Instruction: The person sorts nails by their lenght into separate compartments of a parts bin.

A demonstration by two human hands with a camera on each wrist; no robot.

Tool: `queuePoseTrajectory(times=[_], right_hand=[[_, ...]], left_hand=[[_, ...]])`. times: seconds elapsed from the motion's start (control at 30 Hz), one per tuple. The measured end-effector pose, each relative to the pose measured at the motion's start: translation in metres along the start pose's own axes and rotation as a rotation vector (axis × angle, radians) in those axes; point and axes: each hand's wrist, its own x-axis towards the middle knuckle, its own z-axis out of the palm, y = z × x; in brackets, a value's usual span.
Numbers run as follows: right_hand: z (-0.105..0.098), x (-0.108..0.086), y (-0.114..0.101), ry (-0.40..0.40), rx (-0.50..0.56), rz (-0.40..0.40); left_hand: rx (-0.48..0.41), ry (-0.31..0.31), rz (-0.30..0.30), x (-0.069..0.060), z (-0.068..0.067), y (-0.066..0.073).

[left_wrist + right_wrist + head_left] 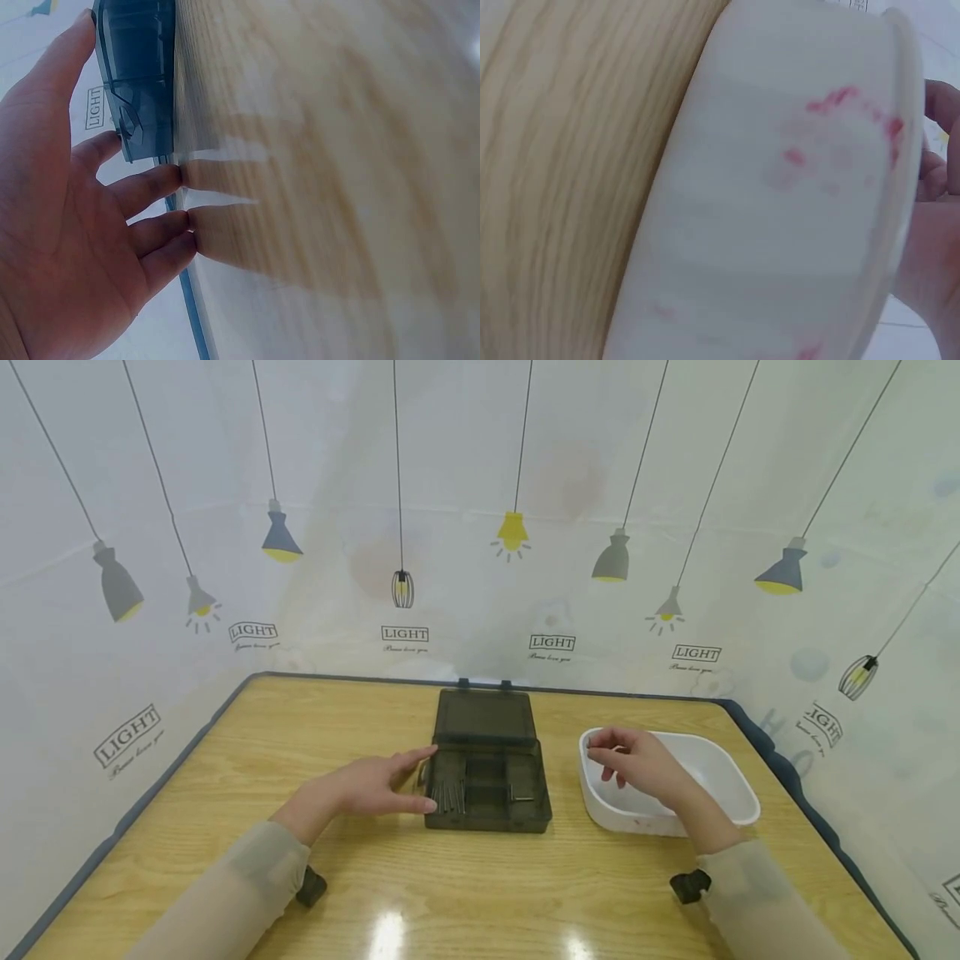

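Observation:
A dark translucent plastic box [487,821] lies with its lid [483,714] folded back. In its left compartment are several thin metal rods [452,797]; its right one holds a small L-shaped metal piece [522,797]. My left hand [367,785] rests against the box's left side, thumb and forefinger spread and fairly straight. In the left wrist view, the other fingertips touch the table. Over the left part of a white basin [720,777], my right hand [637,764] pinches a small greyish piece [589,744], mostly hidden by the fingers.
The wooden table [315,718] has a dark edging, with a printed cloth wall [465,468] behind it. In the right wrist view, red smudges [840,97] mark the basin's outer wall. Dark wrist devices [311,887] sit under both sleeves.

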Motion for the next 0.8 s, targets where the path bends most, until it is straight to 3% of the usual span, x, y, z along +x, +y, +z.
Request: queuePoseTrajectory(times=[0.37,0.8], right_hand=[[0.022,0.004,-0.015,-0.042,0.073,-0.07],[0.047,0.011,-0.026,-0.093,0.099,0.002]], left_hand=[[0.012,0.002,-0.004,0.001,0.0,-0.002],[0.009,0.003,0.0,0.002,0.001,-0.003]])
